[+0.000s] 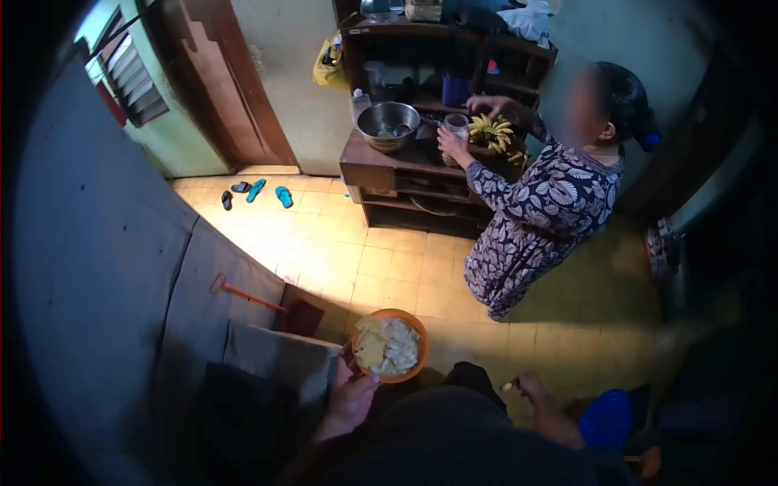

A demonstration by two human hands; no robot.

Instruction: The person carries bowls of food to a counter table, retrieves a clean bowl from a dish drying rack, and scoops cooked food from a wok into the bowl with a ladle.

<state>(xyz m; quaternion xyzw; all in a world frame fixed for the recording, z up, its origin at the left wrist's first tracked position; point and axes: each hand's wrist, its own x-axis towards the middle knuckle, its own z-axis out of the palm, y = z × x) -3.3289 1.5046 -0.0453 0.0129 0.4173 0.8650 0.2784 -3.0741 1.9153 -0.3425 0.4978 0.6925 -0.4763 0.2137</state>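
Observation:
My left hand [353,395] is closed on the near left rim of an orange bowl [424,347], held at waist height. Inside the bowl are yellowish flat pieces [370,347] on the left and glossy whitish pieces [401,344], perhaps in clear wrapping; I cannot tell their kind. Low on my right side, my right hand [531,386] pinches a small pale yellow piece [508,386], too small to name. A blue plastic object [606,417] is near my right forearm.
Another person [551,186] stands at a dark wooden cabinet [365,166], one hand on a jar [456,125]. Bananas [492,132] and a steel bowl [389,144] sit there. A red dustpan [301,316] leans at left. Slippers [256,190] lie on the tiled floor [389,267].

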